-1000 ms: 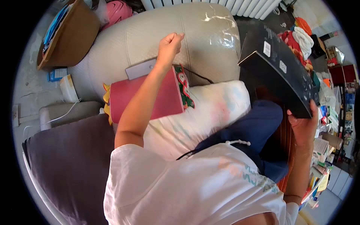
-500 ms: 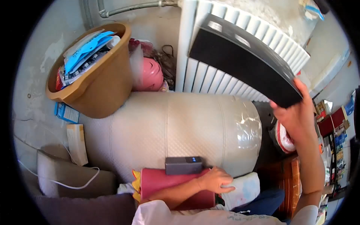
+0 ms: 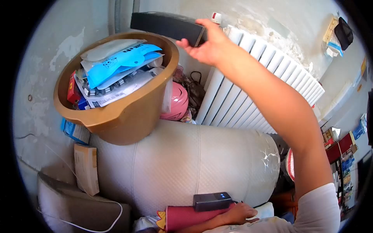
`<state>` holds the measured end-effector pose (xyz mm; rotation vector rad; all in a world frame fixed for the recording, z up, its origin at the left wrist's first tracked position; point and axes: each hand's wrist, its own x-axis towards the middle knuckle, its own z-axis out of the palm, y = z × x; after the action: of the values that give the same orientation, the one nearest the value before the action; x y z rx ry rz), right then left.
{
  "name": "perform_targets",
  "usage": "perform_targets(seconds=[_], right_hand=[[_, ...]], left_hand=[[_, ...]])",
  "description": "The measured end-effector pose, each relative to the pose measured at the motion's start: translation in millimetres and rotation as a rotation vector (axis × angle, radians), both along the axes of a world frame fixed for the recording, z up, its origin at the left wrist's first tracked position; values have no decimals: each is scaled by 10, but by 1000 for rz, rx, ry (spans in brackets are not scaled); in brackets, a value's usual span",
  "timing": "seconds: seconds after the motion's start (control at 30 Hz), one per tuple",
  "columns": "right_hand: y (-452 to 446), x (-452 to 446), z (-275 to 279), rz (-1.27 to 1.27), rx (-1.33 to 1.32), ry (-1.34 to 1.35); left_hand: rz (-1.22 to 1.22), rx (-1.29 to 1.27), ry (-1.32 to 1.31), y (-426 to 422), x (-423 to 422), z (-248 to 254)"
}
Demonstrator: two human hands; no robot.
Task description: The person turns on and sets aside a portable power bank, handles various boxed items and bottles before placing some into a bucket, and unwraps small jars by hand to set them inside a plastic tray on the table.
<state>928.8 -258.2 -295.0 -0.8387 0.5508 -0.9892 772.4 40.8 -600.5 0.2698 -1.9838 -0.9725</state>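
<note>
My right hand (image 3: 208, 42) reaches far forward and grips the right end of a long black box (image 3: 165, 26), thumb and fingers on either side of it. The box is level with the back rim of a brown tub (image 3: 128, 124) that holds blue packets (image 3: 116, 66) and papers. Near the bottom, my left hand (image 3: 243, 213) rests by a red cushion (image 3: 184, 216), its fingers loosely curled; whether it holds anything is hidden. Just behind it a dark grey device (image 3: 211, 202) with small blue lights leans on the beige padded roll (image 3: 171, 167).
A white radiator (image 3: 256, 81) stands against the back wall, with a small white container (image 3: 216, 18) above its left end. A pink helmet-like object (image 3: 176, 101) sits beside the tub. At left are a cardboard box (image 3: 86, 169) and a white cable (image 3: 112, 229).
The view has tilted up toward the wall. My right hand has carried the black box from the right side over to the tub's back edge. My left hand has lowered onto the cushion area.
</note>
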Motion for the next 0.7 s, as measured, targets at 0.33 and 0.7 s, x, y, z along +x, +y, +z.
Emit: perform_targets(seconds=[0.33, 0.7], right_hand=[[-326, 502, -31, 313, -268, 753], [-325, 368, -74, -324, -1814, 957]], left_hand=[[10, -32, -11, -54, -156, -311], [68, -70, 25, -71, -16, -172]])
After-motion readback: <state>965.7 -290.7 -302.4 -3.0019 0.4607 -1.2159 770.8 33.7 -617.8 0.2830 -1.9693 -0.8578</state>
